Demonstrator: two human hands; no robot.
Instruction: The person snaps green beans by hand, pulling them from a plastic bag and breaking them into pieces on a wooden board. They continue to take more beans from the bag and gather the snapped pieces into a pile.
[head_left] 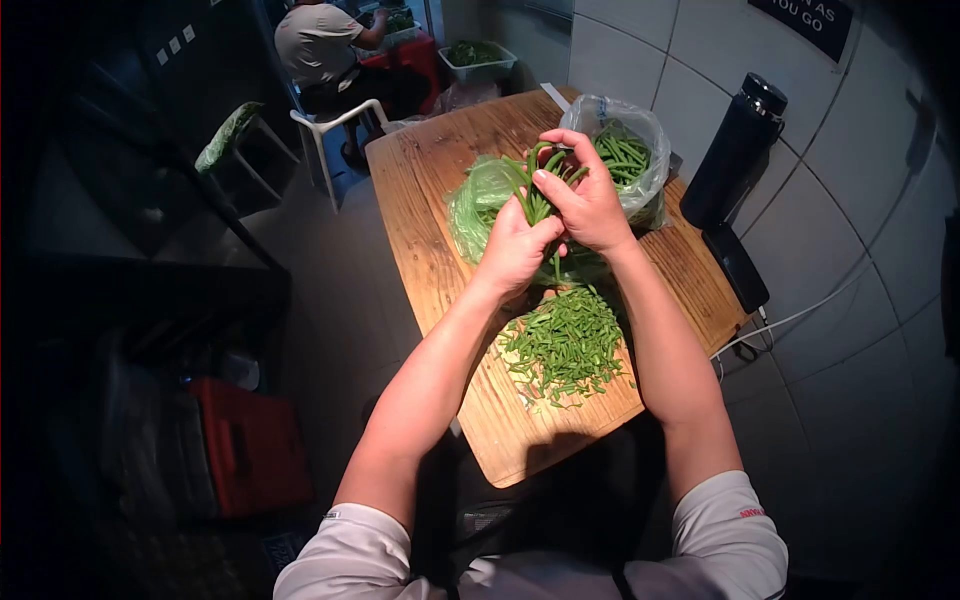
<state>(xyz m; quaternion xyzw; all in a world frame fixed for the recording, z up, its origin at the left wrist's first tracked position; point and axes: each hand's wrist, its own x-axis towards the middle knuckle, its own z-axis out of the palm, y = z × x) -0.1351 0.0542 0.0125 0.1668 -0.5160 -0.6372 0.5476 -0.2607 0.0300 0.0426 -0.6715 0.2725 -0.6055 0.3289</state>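
My left hand point(517, 250) is closed around the lower part of a bunch of green beans point(538, 190), which points up and away from me. The upper ends are pinched between the thumb and fingers of my right hand point(592, 208). Below both hands, a heap of short green bean pieces point(565, 345) lies on the wooden table point(430, 190). A green plastic bag point(468, 222) lies behind and partly under my hands. Past my right hand stands a clear plastic bag point(655, 140) holding whole green beans point(622, 158).
A dark flask point(735, 150) and a black device point(736, 268) with a white cable stand along the tiled wall at right. A seated person point(322, 50) works at the back, near a white stool point(318, 125) and a tub of greens point(480, 68). A red crate point(250, 450) stands lower left.
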